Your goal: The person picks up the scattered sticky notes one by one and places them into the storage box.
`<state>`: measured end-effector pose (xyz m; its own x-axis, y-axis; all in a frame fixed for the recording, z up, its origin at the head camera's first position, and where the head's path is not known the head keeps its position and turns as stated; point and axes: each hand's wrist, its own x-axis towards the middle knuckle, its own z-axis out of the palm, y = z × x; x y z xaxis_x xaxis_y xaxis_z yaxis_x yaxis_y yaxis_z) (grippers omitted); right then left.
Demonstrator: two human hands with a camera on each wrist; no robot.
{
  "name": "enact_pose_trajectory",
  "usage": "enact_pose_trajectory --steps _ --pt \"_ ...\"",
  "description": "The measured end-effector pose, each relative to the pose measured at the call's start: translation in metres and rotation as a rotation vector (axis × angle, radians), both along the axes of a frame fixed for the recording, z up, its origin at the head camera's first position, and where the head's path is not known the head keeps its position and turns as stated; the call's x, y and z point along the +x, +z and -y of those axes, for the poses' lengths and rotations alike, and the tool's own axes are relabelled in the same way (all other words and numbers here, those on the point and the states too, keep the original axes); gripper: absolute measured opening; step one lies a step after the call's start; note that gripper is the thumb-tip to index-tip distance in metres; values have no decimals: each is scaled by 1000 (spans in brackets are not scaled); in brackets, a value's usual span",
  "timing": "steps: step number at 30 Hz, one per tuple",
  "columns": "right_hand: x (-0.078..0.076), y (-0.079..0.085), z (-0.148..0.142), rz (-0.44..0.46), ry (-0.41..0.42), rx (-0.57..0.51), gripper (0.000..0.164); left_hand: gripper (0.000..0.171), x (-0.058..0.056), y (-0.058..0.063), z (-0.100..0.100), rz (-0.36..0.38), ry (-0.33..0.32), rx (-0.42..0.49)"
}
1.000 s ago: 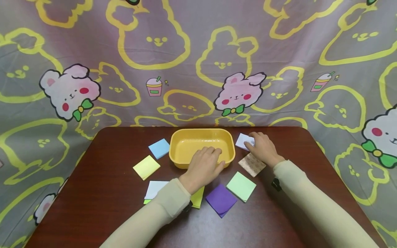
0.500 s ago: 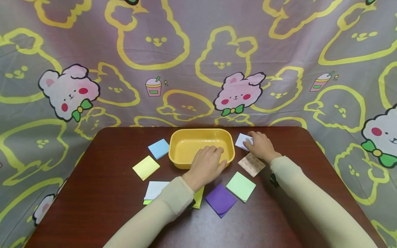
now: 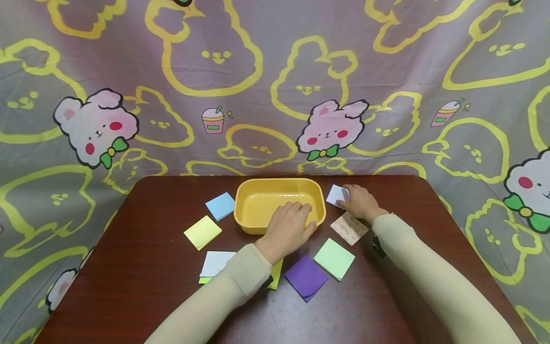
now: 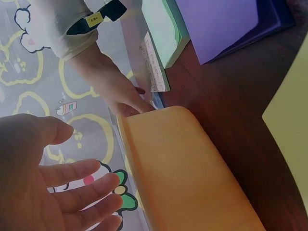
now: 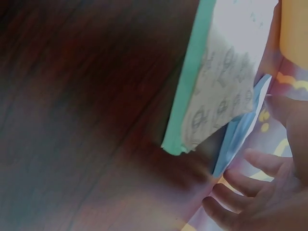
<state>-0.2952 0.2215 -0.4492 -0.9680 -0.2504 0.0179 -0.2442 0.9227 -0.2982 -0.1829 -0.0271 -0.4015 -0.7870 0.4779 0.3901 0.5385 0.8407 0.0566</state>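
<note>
By your loosely spread left hand (image 3: 287, 227) sits a yellow tub (image 3: 258, 204); at your right hand (image 3: 362, 203) lies a white notepad (image 3: 335, 194), but whether you grip it I cannot tell.

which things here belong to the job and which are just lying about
Likely in the job:
right white pad, at the right hand
yellow tub, below the left hand

Seemingly just lying about:
blue pad
pale yellow pad
left white pad
olive pad
purple pad
mint pad
brown pad
</note>
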Motion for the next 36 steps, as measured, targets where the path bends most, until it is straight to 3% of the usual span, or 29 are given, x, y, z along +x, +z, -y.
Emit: enact_pose_trajectory --steps 7,17,24,36 --pt "-4 -3 -2 27 -11 6 70 37 -1 1 -1 -14 -7 -7" --pt "-5 0 -2 50 -109 -53 86 39 -2 1 0 4 -4 -21" --pt "-7 3 0 10 -100 -48 78 39 -3 1 0 1 -1 -22" --pt "-10 4 -3 -16 -101 -200 49 40 -4 6 -4 24 -3 -25"
